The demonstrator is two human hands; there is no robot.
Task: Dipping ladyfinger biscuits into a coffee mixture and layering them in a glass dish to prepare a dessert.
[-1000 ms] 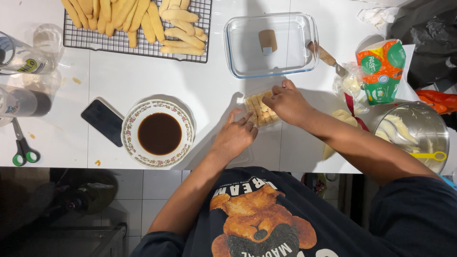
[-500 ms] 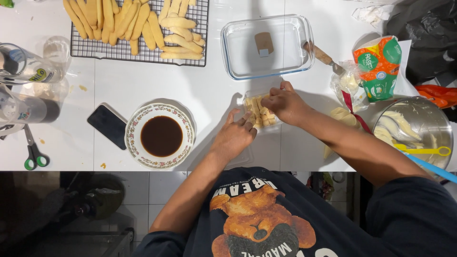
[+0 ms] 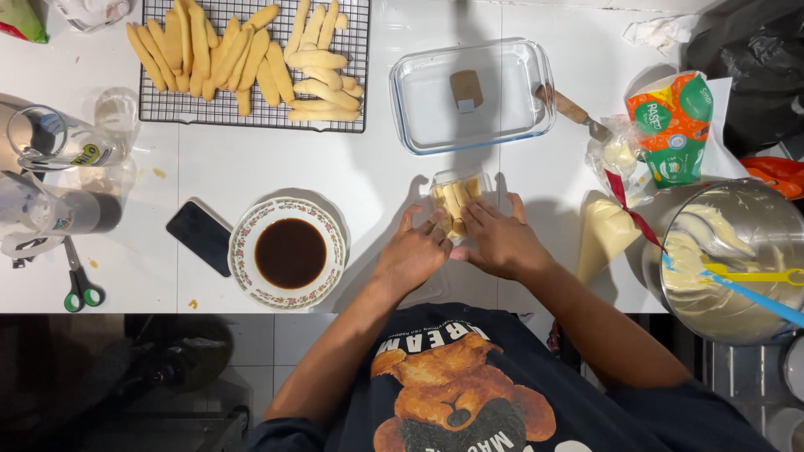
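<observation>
A small clear plastic tub with pale finger biscuits laid inside sits on the white counter in front of me. My left hand rests at its near left side, fingertips touching the biscuits. At the tub's near right side lies my right hand, with its fingers against the tub. Both hands press in on it from below. A floral-rimmed bowl of dark coffee stands to the left of my left hand.
A wire rack of finger biscuits sits at the back left, a glass baking dish behind the tub. A filled piping bag, a metal bowl of cream with spatula, a phone, scissors and jugs surround.
Both hands have drawn closer together around the tub, the right hand dropping from its far side to its near right. The camera view has shifted slightly.
</observation>
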